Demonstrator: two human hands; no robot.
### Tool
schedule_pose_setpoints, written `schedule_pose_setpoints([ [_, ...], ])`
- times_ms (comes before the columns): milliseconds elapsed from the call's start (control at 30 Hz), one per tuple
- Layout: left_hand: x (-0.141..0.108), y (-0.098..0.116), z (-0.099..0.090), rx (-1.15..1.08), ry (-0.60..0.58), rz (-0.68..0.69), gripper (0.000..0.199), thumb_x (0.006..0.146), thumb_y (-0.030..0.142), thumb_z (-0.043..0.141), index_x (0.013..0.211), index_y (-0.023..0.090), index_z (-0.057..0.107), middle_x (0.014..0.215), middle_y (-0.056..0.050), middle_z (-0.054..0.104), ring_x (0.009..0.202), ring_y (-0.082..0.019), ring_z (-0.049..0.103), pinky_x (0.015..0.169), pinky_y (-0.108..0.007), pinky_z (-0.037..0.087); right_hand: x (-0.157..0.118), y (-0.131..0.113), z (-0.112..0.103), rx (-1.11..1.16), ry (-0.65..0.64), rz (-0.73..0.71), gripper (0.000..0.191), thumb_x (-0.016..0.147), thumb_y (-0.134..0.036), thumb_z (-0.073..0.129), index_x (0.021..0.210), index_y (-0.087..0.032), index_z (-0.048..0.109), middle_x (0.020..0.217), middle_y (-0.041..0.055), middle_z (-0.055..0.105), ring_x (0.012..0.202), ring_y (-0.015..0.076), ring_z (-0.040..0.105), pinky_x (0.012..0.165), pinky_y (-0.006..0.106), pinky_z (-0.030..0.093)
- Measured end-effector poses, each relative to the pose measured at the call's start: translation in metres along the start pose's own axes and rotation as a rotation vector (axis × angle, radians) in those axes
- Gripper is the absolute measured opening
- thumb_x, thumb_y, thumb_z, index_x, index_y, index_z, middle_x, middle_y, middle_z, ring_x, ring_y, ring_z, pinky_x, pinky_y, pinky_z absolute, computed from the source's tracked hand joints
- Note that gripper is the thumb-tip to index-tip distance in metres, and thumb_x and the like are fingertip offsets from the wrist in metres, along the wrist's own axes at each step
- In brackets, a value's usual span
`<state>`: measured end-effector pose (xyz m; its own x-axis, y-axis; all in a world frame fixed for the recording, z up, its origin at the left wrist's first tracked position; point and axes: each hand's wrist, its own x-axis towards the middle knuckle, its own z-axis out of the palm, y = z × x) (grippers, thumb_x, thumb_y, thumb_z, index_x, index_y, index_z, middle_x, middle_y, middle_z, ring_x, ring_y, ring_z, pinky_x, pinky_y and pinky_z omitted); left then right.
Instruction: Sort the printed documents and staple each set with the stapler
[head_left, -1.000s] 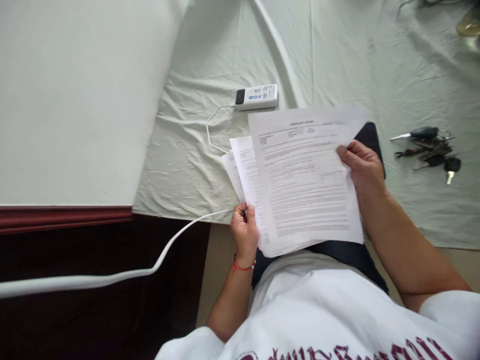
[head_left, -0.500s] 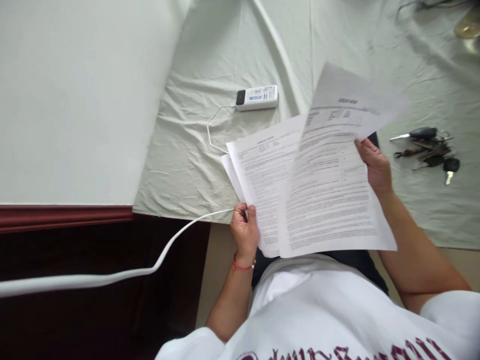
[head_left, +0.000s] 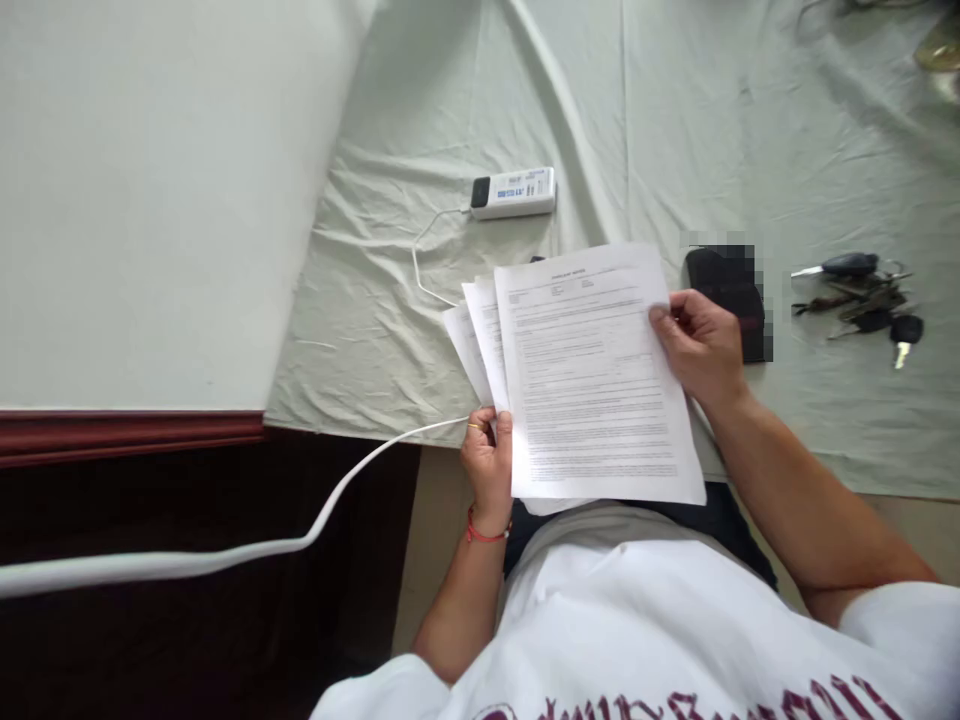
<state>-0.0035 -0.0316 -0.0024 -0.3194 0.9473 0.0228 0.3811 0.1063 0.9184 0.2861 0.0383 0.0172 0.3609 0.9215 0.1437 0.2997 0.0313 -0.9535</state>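
Papers (head_left: 592, 385) | white | dense small print | fanned at left edge

The cloth-covered table (head_left: 675, 120) carries a white device (head_left: 517, 194), black object (head_left: 726, 280) and keys (head_left: 871, 295).

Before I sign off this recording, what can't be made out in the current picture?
All in the head view:
- Top sheet: most print too small to read.
- Sheets beneath: mostly covered by the top sheet.
- Small dark thing: hidden by the top sheet's upper edge.
- Black object: outline pixelated, partly behind the right hand.
- Yellowish object: blurred, cut off by the right edge.
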Motion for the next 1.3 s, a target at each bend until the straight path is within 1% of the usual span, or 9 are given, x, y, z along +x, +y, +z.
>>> schedule_pose_setpoints([
  [167, 0.0, 0.006, 0.002, 0.035, 0.015, 0.031, 0.036, 0.092, 0.057, 0.066, 0.091, 0.02, 0.065, 0.08, -0.001, 0.071, 0.074, -0.017, 0.066, 0.071, -0.027, 0.051, 0.0, 0.0, -0.001, -0.35, -0.005, -0.171, 0.014, 0.092, -0.036, 0.062, 0.094, -0.023, 0.067, 0.092, 0.0045, 0.07, 0.06, 0.0144, 0.054, 0.063, 0.033, 0.048],
  [300, 0.0, 0.006, 0.003, -0.003, 0.007, 0.024, 0.037, 0.092, 0.058, 0.066, 0.091, 0.021, 0.065, 0.081, -0.001, 0.071, 0.075, -0.016, 0.066, 0.072, -0.026, 0.052, 0.0, 0.003, -0.001, -0.511, -0.039, -0.197, 0.022, 0.092, -0.036, 0.06, 0.11, -0.024, 0.066, 0.105, 0.0092, 0.074, 0.067, 0.0198, 0.062, 0.074, 0.04, 0.055],
  [500, -0.001, 0.003, 0.003, -0.012, 0.003, 0.014, 0.036, 0.092, 0.057, 0.067, 0.092, 0.02, 0.066, 0.083, -0.002, 0.072, 0.077, -0.016, 0.067, 0.073, -0.026, 0.052, -0.004, 0.003, 0.003, -0.563, -0.078, -0.077, 0.042, 0.092, -0.041, 0.062, 0.129, -0.022, 0.061, 0.105, 0.0107, 0.078, 0.079, 0.0269, 0.072, 0.077, 0.043, 0.057],
  [700, 0.0, -0.004, 0.003, -0.009, 0.005, 0.012, 0.034, 0.091, 0.054, 0.07, 0.089, 0.02, 0.068, 0.081, -0.001, 0.072, 0.075, -0.015, 0.066, 0.073, -0.025, 0.052, 0.0, 0.006, 0.0, -0.482, -0.04, -0.031, 0.053, 0.089, -0.04, 0.065, 0.137, -0.02, 0.059, 0.122, 0.015, 0.075, 0.08, 0.0243, 0.072, 0.082, 0.044, 0.058],
  [800, -0.001, -0.01, 0.003, -0.018, 0.006, -0.001, 0.033, 0.089, 0.053, 0.074, 0.089, 0.02, 0.07, 0.08, 0.0, 0.072, 0.074, -0.015, 0.066, 0.076, -0.026, 0.052, 0.002, 0.002, -0.003, -0.438, -0.097, 0.026, 0.051, 0.087, -0.043, 0.068, 0.132, -0.019, 0.063, 0.101, 0.0104, 0.078, 0.078, 0.0255, 0.071, 0.077, 0.041, 0.056],
  [900, 0.0, -0.013, 0.003, -0.023, 0.015, -0.008, 0.031, 0.086, 0.051, 0.076, 0.09, 0.02, 0.073, 0.08, 0.0, 0.073, 0.074, -0.015, 0.065, 0.076, -0.026, 0.052, 0.002, -0.005, -0.005, -0.392, -0.151, 0.061, 0.029, 0.088, -0.043, 0.066, 0.108, -0.022, 0.071, 0.079, 0.004, 0.074, 0.07, 0.0227, 0.066, 0.067, 0.035, 0.051],
  [1033, 0.0, -0.009, 0.002, -0.003, 0.019, -0.023, 0.031, 0.085, 0.05, 0.076, 0.09, 0.019, 0.075, 0.08, -0.001, 0.074, 0.073, -0.016, 0.066, 0.073, -0.027, 0.051, -0.001, -0.01, -0.004, -0.36, -0.187, 0.067, 0.019, 0.089, -0.042, 0.064, 0.084, -0.024, 0.068, 0.071, 0.0011, 0.069, 0.063, 0.0197, 0.06, 0.06, 0.033, 0.045],
  [1167, 0.0, -0.008, 0.002, -0.018, 0.025, -0.024, 0.031, 0.085, 0.049, 0.077, 0.091, 0.019, 0.075, 0.082, -0.001, 0.075, 0.076, -0.016, 0.067, 0.075, -0.027, 0.052, -0.004, -0.006, 0.001, -0.465, -0.12, -0.07, 0.018, 0.09, -0.038, 0.062, 0.099, -0.024, 0.07, 0.101, 0.007, 0.074, 0.067, 0.0201, 0.064, 0.071, 0.039, 0.055],
  [1300, -0.002, -0.014, 0.002, -0.045, 0.027, -0.011, 0.029, 0.086, 0.048, 0.078, 0.09, 0.02, 0.075, 0.08, -0.001, 0.074, 0.074, -0.015, 0.065, 0.076, -0.027, 0.052, -0.005, 0.0, 0.005, -0.54, -0.087, -0.155, 0.038, 0.091, -0.037, 0.06, 0.125, -0.02, 0.065, 0.136, 0.018, 0.067, 0.11, 0.0324, 0.071, 0.096, 0.05, 0.058],
])
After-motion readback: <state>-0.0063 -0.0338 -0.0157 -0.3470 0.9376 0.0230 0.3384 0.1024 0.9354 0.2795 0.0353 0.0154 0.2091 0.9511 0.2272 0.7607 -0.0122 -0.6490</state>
